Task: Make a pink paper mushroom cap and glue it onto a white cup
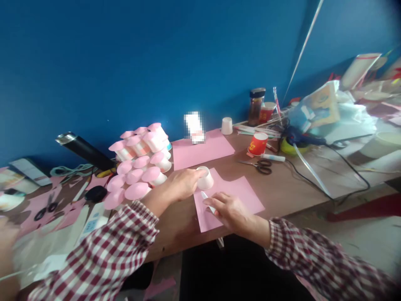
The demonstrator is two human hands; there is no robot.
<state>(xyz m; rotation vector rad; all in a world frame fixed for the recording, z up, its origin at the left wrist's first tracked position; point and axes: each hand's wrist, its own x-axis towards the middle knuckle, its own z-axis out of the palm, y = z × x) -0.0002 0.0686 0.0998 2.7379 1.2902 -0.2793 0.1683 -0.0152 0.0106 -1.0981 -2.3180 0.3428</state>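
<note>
My left hand is closed on a small white paper cup, which looks upside down at the top left of a cut pink sheet. Lower on the same sheet, my right hand grips a white pen that slants up toward the cup. Left of my left hand stand several cups with pink paper discs on top. Behind lies another pink sheet, and a white cup stands upside down beside it.
Right of the sheet lie black scissors, a red paper cup and a white marker. A glue gun with a cord sits farther right. Pink scraps, more scissors and a black flask are on the left. Behind rises a blue wall.
</note>
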